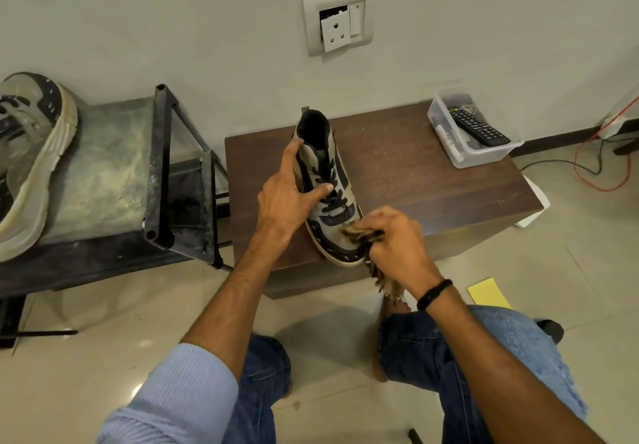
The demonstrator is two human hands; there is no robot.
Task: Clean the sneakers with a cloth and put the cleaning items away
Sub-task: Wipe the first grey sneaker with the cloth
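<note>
A grey-and-black sneaker (340, 167) stands upright on the dark wooden worktop (415, 174), toe toward the person. The left grip (290, 194) rests open against its side, index finger straight up to the collar and thumb laid across the laces. The right grip (397, 246) is closed around a bunched brown cloth (363, 234), which it presses on the toe. The other sneaker (31, 153) lies on a metal rack (103, 167) to the left. A clear plastic box (484, 156) holding a remote (479, 127) sits at the worktop's far right corner.
</note>
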